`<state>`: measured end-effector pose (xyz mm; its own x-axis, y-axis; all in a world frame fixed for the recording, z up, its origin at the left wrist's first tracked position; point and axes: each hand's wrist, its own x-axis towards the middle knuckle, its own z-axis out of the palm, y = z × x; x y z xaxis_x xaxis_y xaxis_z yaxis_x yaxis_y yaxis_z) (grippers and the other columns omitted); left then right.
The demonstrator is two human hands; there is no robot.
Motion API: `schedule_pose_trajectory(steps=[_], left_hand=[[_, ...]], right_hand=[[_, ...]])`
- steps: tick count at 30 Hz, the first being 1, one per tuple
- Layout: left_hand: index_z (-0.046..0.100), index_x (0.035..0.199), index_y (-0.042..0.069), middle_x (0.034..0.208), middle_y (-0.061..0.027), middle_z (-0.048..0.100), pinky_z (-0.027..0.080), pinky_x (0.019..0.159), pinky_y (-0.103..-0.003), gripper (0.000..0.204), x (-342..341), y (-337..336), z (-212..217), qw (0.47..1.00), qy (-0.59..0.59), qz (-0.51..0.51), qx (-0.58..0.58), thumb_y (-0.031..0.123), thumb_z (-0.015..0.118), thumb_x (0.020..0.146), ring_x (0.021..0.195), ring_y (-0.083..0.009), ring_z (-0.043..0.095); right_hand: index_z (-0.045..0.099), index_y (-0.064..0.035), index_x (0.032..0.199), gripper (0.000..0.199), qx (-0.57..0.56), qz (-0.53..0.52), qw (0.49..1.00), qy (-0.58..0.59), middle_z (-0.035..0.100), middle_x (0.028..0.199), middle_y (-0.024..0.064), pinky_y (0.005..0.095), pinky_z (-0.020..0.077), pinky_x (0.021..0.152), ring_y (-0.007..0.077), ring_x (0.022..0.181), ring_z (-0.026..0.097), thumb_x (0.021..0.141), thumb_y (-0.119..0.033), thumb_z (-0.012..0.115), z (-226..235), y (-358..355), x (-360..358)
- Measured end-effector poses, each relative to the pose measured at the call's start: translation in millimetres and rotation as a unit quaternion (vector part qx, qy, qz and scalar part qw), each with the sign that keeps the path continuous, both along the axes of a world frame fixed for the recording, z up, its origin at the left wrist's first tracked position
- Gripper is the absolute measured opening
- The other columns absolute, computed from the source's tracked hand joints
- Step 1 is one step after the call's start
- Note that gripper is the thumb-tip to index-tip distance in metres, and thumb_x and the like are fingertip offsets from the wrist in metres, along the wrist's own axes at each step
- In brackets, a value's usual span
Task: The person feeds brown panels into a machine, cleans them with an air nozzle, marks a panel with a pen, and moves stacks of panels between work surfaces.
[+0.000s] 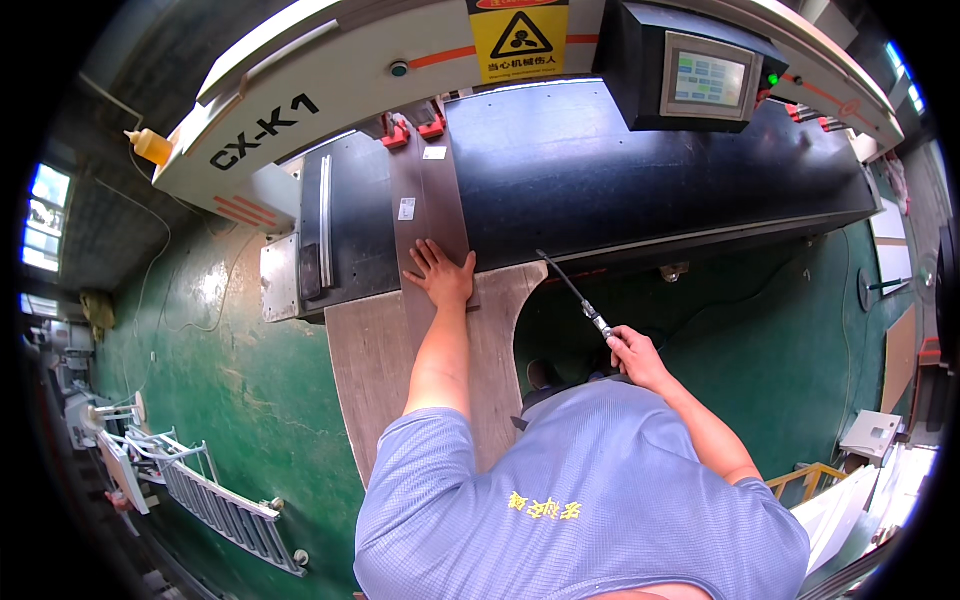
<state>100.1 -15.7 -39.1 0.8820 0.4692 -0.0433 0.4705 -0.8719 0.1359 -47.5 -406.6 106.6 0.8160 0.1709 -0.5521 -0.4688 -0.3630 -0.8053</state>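
My left hand (442, 278) lies flat with spread fingers on a long dark brown board (430, 190). Two small labels are stuck to the board's upper face. Its far end sits at the red clamps (430, 128) under the machine's beam, and its near end rests over a greyish wood-grain panel (370, 355) with a curved cut-out on the right. My right hand (634, 352) is closed round the handle of what looks like an air blow gun (590, 308). The gun's long thin dark nozzle points forward and left, its tip close to the panel's far right corner.
A black machine bed (640, 185) spans the front, below a white beam with a yellow warning sign (518, 40) and a control screen (706, 78). On the green floor at left stands a roller conveyor (225, 500). Loose panels (890, 250) lean at the right.
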Motion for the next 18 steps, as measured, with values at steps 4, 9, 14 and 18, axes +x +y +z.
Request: schedule_pose_trajectory(steps=[4,9,14,18], left_hand=[[0.019,0.170,0.003,0.179,-0.0147,0.014,0.000,0.128,-0.070,0.110,0.2,-0.2,1.5,1.000,-0.004,0.001,-0.006,0.076,0.052,0.095,0.167,-0.0327,0.005],[0.019,0.171,0.003,0.180,-0.0143,0.013,-0.001,0.128,-0.070,0.110,-1.2,-0.3,3.3,1.000,-0.003,0.002,-0.007,0.076,0.052,0.095,0.167,-0.0322,0.004],[0.018,0.171,0.004,0.180,-0.0138,0.012,-0.001,0.128,-0.069,0.110,-2.8,-1.5,7.7,1.000,-0.003,0.003,-0.018,0.075,0.053,0.094,0.167,-0.0313,0.004],[0.018,0.171,0.004,0.180,-0.0136,0.012,-0.001,0.128,-0.069,0.111,-3.1,-0.1,6.4,1.000,-0.005,0.005,-0.018,0.075,0.054,0.093,0.167,-0.0310,0.004]], right_hand=[[0.066,-0.0017,0.123,0.029,0.000,0.004,1.000,0.000,0.063,0.073,0.0007,0.0254,0.0453,0.056,0.0064,0.060,0.054,0.110,-0.027,0.061,-1.8,-1.6,-0.5],[0.066,-0.0023,0.123,0.029,-0.003,0.015,1.000,0.007,0.063,0.073,0.0005,0.0259,0.0459,0.056,0.0068,0.060,0.054,0.109,-0.028,0.062,-1.2,-2.4,-1.0],[0.066,-0.0026,0.124,0.029,-0.007,0.025,1.000,0.009,0.063,0.074,0.0005,0.0260,0.0462,0.057,0.0070,0.060,0.055,0.109,-0.027,0.062,1.0,-1.5,-3.3],[0.066,-0.0025,0.125,0.029,-0.008,0.033,0.999,0.007,0.064,0.074,0.0010,0.0261,0.0463,0.057,0.0071,0.060,0.055,0.109,-0.026,0.062,-4.0,-3.4,-5.0]])
